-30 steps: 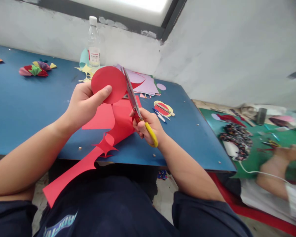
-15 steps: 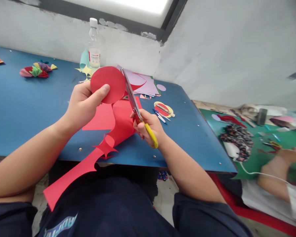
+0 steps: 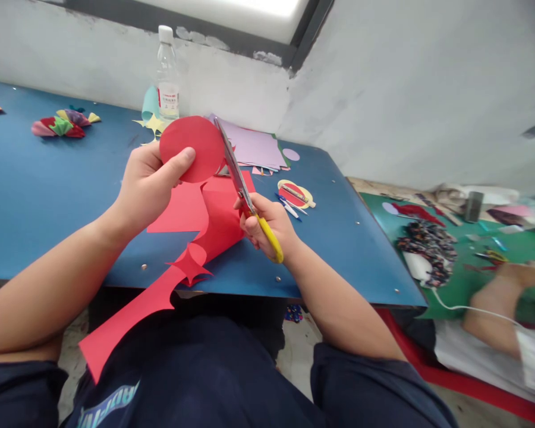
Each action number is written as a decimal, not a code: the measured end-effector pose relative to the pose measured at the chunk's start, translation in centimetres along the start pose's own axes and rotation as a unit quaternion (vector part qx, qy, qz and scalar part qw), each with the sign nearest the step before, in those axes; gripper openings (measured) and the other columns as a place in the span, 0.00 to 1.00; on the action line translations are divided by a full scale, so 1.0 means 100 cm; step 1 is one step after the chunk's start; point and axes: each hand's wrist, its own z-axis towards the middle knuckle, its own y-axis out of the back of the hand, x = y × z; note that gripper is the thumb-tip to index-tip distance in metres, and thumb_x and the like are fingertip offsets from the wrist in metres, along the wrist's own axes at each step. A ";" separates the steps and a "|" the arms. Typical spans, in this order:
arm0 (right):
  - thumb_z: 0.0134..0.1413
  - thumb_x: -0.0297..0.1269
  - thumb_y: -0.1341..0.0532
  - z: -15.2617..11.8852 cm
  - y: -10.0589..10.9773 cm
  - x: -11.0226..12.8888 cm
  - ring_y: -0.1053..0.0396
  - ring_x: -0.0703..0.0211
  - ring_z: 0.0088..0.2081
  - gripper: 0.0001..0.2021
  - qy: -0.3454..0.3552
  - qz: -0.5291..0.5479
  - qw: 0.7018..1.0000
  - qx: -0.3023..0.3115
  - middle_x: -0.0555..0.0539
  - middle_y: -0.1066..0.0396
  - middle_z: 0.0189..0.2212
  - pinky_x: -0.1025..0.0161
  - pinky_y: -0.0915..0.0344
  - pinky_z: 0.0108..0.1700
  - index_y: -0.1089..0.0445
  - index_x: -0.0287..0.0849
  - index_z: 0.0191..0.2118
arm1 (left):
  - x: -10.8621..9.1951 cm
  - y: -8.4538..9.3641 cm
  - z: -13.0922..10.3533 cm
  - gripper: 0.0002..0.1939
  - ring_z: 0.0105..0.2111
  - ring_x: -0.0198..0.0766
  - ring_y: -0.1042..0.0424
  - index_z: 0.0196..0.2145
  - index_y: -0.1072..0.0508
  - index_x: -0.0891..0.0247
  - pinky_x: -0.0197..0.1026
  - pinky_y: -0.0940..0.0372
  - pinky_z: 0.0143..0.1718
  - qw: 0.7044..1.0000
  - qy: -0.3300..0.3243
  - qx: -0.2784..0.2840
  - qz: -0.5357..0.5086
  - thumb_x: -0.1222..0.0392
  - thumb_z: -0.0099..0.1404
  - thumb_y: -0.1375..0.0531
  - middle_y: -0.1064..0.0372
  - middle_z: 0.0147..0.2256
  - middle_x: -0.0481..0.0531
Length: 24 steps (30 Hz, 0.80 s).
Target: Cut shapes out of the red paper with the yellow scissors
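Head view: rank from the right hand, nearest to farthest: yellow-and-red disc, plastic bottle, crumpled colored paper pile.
From the right hand:
1. Yellow-and-red disc, on the blue table just beyond it to the right.
2. Plastic bottle, at the back by the wall.
3. Crumpled colored paper pile, far left of the table.

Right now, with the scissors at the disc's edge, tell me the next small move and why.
Probably one more short snip. The left hand pinches the red disc, the right hand holds the scissors along its right edge, and the disc looks joined at the bottom to the trailing red sheet.
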 end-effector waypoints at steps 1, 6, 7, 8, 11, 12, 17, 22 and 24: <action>0.63 0.82 0.37 0.000 0.000 0.000 0.47 0.60 0.23 0.37 -0.003 -0.001 1.000 -0.003 0.56 0.43 0.24 0.61 0.46 0.25 0.28 0.49 0.49 | 0.001 0.000 0.000 0.26 0.29 0.33 0.34 0.30 0.22 0.62 0.41 0.40 0.34 1.000 0.000 0.004 0.000 0.37 0.69 0.24 0.33 0.26 0.46; 0.64 0.83 0.39 0.002 0.000 0.000 0.47 0.59 0.22 0.37 -0.013 -0.007 1.000 -0.023 0.56 0.43 0.22 0.60 0.46 0.25 0.29 0.50 0.49 | 0.004 0.001 0.003 0.28 0.29 0.33 0.38 0.28 0.25 0.61 0.42 0.44 0.32 1.000 -0.003 0.015 0.010 0.35 0.70 0.26 0.35 0.26 0.46; 0.64 0.82 0.39 0.002 -0.001 0.000 0.46 0.59 0.23 0.36 -0.015 -0.013 0.999 -0.030 0.56 0.42 0.22 0.60 0.46 0.26 0.28 0.50 0.49 | 0.003 0.001 0.004 0.29 0.28 0.33 0.39 0.28 0.25 0.61 0.42 0.45 0.31 1.000 -0.003 0.019 0.015 0.34 0.70 0.26 0.35 0.26 0.46; 0.64 0.80 0.37 0.004 -0.001 0.001 0.46 0.59 0.23 0.35 -0.017 -0.026 0.999 -0.039 0.56 0.42 0.22 0.60 0.46 0.27 0.28 0.49 0.49 | 0.003 0.001 0.004 0.29 0.28 0.33 0.40 0.27 0.25 0.61 0.42 0.46 0.30 0.999 -0.003 0.024 0.021 0.34 0.70 0.26 0.35 0.25 0.46; 0.63 0.74 0.31 0.008 -0.003 0.003 0.43 0.59 0.26 0.32 -0.038 -0.096 0.992 -0.074 0.55 0.37 0.25 0.60 0.42 0.31 0.27 0.48 0.49 | 0.000 -0.001 0.005 0.30 0.26 0.33 0.40 0.26 0.24 0.60 0.43 0.48 0.27 0.998 0.001 0.046 0.043 0.32 0.69 0.26 0.35 0.23 0.46; 0.63 0.73 0.31 0.010 -0.003 0.002 0.42 0.58 0.27 0.31 -0.054 -0.126 0.987 -0.080 0.55 0.36 0.25 0.60 0.41 0.32 0.26 0.47 0.49 | 0.000 -0.002 0.004 0.29 0.25 0.33 0.39 0.26 0.23 0.60 0.43 0.48 0.27 0.997 0.001 0.053 0.049 0.32 0.69 0.26 0.34 0.23 0.47; 0.67 0.62 0.32 0.020 0.001 -0.009 0.32 0.55 0.31 0.23 -0.126 -0.212 0.967 -0.070 0.51 0.26 0.29 0.59 0.37 0.36 0.25 0.45 0.48 | 0.000 -0.004 0.003 0.25 0.26 0.36 0.35 0.32 0.17 0.60 0.41 0.43 0.26 0.993 0.013 0.071 0.092 0.35 0.71 0.27 0.29 0.26 0.49; 0.65 0.49 0.29 0.026 0.006 -0.020 0.24 0.48 0.37 0.16 -0.140 -0.264 0.954 -0.039 0.43 0.17 0.39 0.58 0.37 0.39 0.21 0.43 0.50 | 0.003 -0.005 0.004 0.20 0.24 0.34 0.38 0.33 0.17 0.61 0.39 0.43 0.25 0.981 0.086 0.132 0.117 0.41 0.69 0.25 0.32 0.24 0.47; 0.64 0.42 0.29 0.027 0.007 -0.022 0.23 0.47 0.38 0.13 -0.138 -0.286 0.948 -0.019 0.42 0.16 0.40 0.58 0.37 0.40 0.19 0.43 0.50 | 0.005 -0.006 0.004 0.19 0.23 0.33 0.41 0.32 0.17 0.62 0.39 0.44 0.24 0.971 0.132 0.163 0.118 0.42 0.68 0.25 0.35 0.22 0.46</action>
